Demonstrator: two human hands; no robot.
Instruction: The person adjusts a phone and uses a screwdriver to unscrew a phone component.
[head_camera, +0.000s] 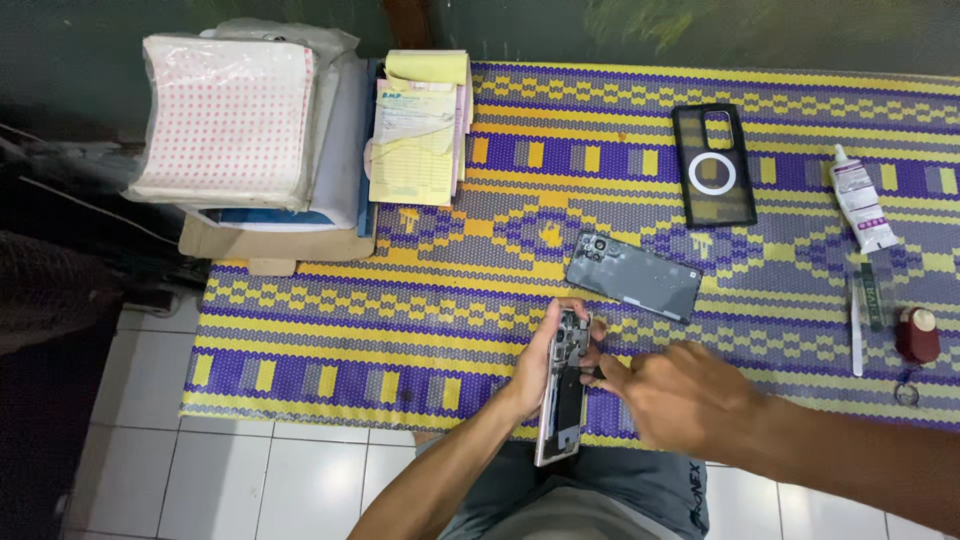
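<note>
Over the near edge of a purple and yellow woven mat (400, 330), the opened phone (563, 390) stands on its long side, its back off and its inner parts facing the right hand. The left hand (537, 365) wraps it from the left: the fingers (572, 308) curl over the upper end and the thumb lies along the near face, so the hand is closed about the phone's upper half, while the lower end juts free toward the lap. The right hand (680, 395) comes in from the right with its fingers drawn together; the fingertips (596, 372) touch the phone's exposed inside about halfway down. Whether they pinch some small part I cannot tell. Just beyond the hands, flat on the mat, lies the grey back cover (633, 276). Farther off are a black phone case (714, 165) with a white ring, a white glue tube (858, 200) and, at the right edge, a small red tool (917, 336).
</note>
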